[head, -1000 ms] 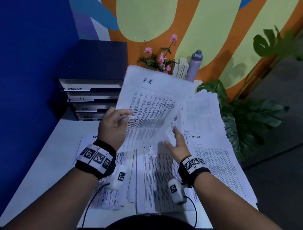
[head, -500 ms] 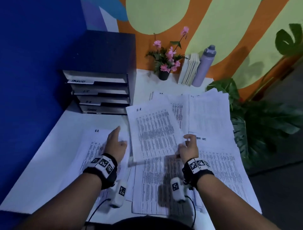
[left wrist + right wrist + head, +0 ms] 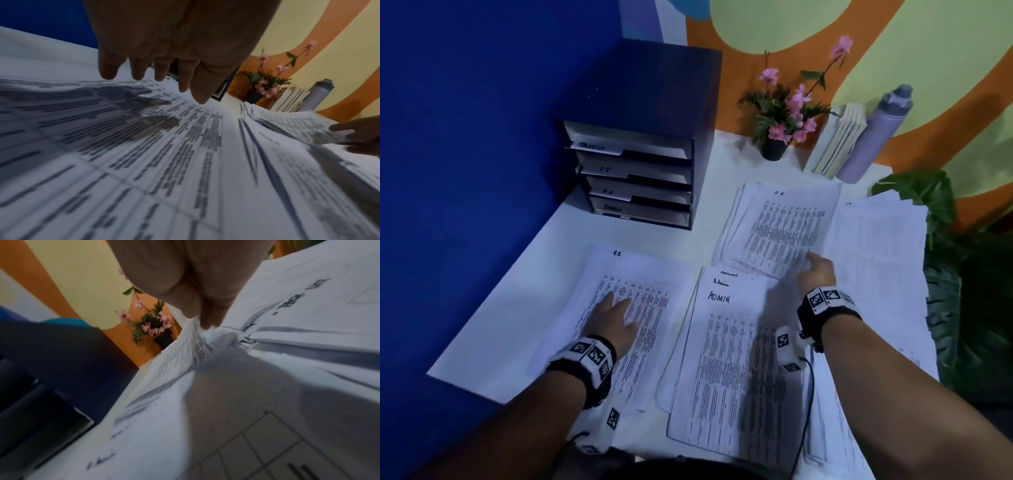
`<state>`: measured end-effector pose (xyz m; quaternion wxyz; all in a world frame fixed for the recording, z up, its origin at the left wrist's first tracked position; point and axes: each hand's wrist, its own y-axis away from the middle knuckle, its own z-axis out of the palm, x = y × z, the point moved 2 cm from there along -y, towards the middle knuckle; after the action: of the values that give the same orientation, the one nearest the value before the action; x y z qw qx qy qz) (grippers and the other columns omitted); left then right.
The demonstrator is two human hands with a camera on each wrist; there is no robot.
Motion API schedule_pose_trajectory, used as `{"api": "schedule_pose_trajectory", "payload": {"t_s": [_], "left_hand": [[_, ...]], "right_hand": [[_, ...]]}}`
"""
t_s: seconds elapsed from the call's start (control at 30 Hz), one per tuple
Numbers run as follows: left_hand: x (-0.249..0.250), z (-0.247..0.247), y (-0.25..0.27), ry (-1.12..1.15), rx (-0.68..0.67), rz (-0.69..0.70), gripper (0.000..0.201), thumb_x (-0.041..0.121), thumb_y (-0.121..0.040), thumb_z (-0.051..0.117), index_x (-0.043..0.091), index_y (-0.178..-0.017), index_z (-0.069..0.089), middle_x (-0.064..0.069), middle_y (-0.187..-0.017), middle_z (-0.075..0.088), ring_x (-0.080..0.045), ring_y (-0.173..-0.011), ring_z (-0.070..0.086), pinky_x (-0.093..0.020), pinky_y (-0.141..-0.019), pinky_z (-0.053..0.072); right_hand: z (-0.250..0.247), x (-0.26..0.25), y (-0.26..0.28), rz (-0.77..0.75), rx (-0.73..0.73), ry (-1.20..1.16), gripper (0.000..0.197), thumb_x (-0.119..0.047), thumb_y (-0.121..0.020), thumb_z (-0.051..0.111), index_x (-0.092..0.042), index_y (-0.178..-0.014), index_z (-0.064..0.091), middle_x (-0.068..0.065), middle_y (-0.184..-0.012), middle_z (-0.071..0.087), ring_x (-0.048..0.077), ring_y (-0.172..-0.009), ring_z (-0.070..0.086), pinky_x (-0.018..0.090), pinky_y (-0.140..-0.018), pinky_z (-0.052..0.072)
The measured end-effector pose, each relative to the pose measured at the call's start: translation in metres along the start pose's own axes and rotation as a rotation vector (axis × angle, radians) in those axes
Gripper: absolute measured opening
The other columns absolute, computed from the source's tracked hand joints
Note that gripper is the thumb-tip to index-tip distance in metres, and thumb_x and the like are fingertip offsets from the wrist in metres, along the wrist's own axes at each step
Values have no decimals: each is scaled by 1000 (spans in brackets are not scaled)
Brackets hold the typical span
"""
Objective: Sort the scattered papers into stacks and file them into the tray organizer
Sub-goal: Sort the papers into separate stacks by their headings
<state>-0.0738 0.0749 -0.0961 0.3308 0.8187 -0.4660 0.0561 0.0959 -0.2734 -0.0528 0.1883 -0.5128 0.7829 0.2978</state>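
Note:
Printed papers cover the white table. My left hand lies flat with straight, spread fingers on the left pile headed "H.R". A pile headed "ADMIN" sits in the middle. My right hand reaches to the far pile and pinches the near corner of its top "H.R" sheet, whose lifted corner shows under the fingertips. The dark tray organizer with labelled shelves stands at the back left.
More loose sheets fan out on the right, reaching the table's right edge. A flower pot, upright books and a grey bottle line the back wall. A leafy plant stands off the right edge.
The raised "H.R" sheet has come down and left the middle, uncovering the "ADMIN" pile. My left hand now lies flat on the left pile; my right hand has reached to the far pile.

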Motion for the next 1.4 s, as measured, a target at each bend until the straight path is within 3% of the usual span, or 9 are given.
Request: {"api": "schedule_pose_trajectory", "payload": {"t_s": [0.13,0.3,0.5,0.7,0.83,0.93,1.13,1.27,1.4], "left_hand": [[-15,-4,0,-236,-42,-89,77,60,-88,46,36,-151,8,4,-159,-19,-26,-147,-11,-55,-116,9],[-33,-7,0,-263,-104,-134,92,80,-77,37,38,-150,-1,1,-157,-24,-31,-145,-16,-60,-113,5],[-35,2,16,-304,-249,-16,86,75,-82,36,40,-150,-5,3,-157,-25,-29,-146,-14,-56,-115,10],[-28,2,23,-154,-139,207,65,46,-92,48,34,-150,19,3,-158,16,-23,-143,19,-46,-115,25],[-48,-21,1,-149,84,46,70,42,-89,55,23,-149,23,-4,-153,29,-26,-138,31,-42,-113,30],[-61,-30,-13,-169,86,-55,75,47,-87,56,18,-148,24,-10,-149,32,-29,-136,33,-44,-110,33],[-69,-36,-29,-182,99,-98,68,51,-86,55,23,-144,34,-12,-144,35,-32,-132,35,-45,-109,32],[-79,-35,-30,-197,108,-116,83,57,-78,65,22,-144,29,-13,-142,34,-33,-132,34,-47,-109,32],[-88,-45,-34,-123,136,-144,78,48,-75,73,14,-137,39,-14,-134,46,-32,-124,45,-45,-103,41]], "right_hand": [[12,-13,24,-49,-38,319,61,-15,-90,56,-30,-145,34,6,-161,4,33,-145,11,55,-116,20],[64,-35,83,-173,-397,106,38,-29,-91,58,-22,-129,56,4,-128,58,23,-113,59,33,-96,49],[124,-39,146,-184,-585,91,27,-38,-94,54,-14,-95,65,7,-89,65,23,-87,63,35,-84,54],[136,-38,157,-32,-460,-3,11,-21,-90,61,-13,-86,54,3,-80,62,20,-73,61,22,-61,47],[125,-28,152,84,-360,-124,13,-19,-88,64,-12,-83,54,4,-74,58,18,-65,57,32,-62,53],[121,-19,154,132,-328,-220,17,-21,-87,68,-9,-90,57,4,-73,56,17,-63,54,27,-57,50],[125,-19,164,137,-356,-316,26,-29,-85,70,-13,-100,56,3,-76,59,19,-69,59,35,-66,57],[122,-20,163,140,-325,-348,22,-17,-80,72,-9,-97,59,18,-86,70,31,-77,70,50,-72,60],[117,-17,154,49,-271,-176,13,-14,-86,64,-15,-95,55,8,-82,64,28,-78,65,41,-75,58]]}}
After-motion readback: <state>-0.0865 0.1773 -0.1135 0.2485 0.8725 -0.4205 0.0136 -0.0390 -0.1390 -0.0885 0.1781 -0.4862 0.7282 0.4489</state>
